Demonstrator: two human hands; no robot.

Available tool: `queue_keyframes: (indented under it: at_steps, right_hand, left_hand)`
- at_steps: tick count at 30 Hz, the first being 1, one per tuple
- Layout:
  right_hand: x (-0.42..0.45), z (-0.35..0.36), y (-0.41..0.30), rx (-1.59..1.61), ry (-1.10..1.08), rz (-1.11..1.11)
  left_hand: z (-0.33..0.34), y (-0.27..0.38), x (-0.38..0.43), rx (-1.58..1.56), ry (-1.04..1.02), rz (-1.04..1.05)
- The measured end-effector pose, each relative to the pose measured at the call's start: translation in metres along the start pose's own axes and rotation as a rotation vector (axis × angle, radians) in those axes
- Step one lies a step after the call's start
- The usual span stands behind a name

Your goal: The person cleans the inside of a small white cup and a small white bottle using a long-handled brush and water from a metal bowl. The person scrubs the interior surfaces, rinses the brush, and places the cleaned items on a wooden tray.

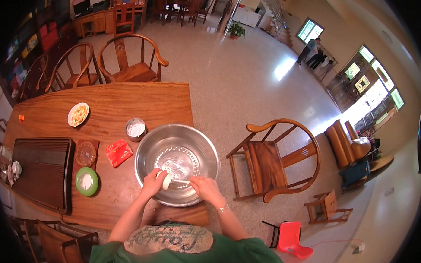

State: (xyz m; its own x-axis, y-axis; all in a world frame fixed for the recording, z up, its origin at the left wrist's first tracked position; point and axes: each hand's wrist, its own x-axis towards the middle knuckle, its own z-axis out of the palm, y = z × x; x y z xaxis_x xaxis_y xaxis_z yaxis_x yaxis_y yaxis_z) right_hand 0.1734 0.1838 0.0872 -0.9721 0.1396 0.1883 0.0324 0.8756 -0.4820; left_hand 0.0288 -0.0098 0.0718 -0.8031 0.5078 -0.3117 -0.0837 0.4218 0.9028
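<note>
A large round metal basin (210, 145) stands at the near right end of the wooden table (156, 98). Over its near side, my left hand (153, 183) holds a small white cup-like thing (166, 181), tilted toward the right. My right hand (206, 189) grips a thin pale stick or handle (181, 181) whose far end reaches to the white thing. Shiny clear material, perhaps water, lies in the basin. To its left are a metal tin (139, 137) with white contents, a red packet (118, 152) and a green bowl (94, 183) holding something white.
Farther left are a dark slatted tray (70, 168), an amber dish (86, 154) and a white plate of food (70, 118). A wooden armchair (265, 164) stands right of the table, with more armchairs behind. A person (307, 49) stands by the far window.
</note>
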Motion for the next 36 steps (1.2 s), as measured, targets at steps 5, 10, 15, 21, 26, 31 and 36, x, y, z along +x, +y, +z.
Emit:
queue_keyframes:
  at_steps: [5, 10, 15, 21, 26, 31, 36]
  right_hand:
    - [-0.011, 0.019, 0.016, -0.302, -0.165, 0.184]
    - [0.0, 0.028, 0.018, -0.363, -0.213, 0.264]
    - [-0.001, -0.014, -0.014, -0.024, -0.073, 0.121]
    - [0.005, 0.001, -0.018, -0.074, -0.16, 0.032]
    - [0.004, 0.003, -0.024, 0.144, 0.012, -0.056]
    - [-0.001, 0.006, -0.021, 0.154, 0.004, -0.123]
    - [0.0, 0.002, -0.017, 0.078, 0.004, -0.03]
  left_hand:
    - [-0.003, -0.025, 0.011, 0.085, 0.206, 0.158]
    - [-0.003, -0.032, 0.009, 0.126, 0.178, 0.177]
    - [-0.002, -0.037, 0.01, -0.007, 0.139, 0.035]
    - [0.003, -0.028, 0.009, 0.059, 0.029, 0.04]
    - [-0.006, -0.011, 0.0, 0.02, -0.011, 0.014]
    - [-0.004, -0.015, 0.001, 0.021, -0.017, 0.034]
    - [-0.005, -0.003, -0.005, -0.034, -0.037, -0.004]
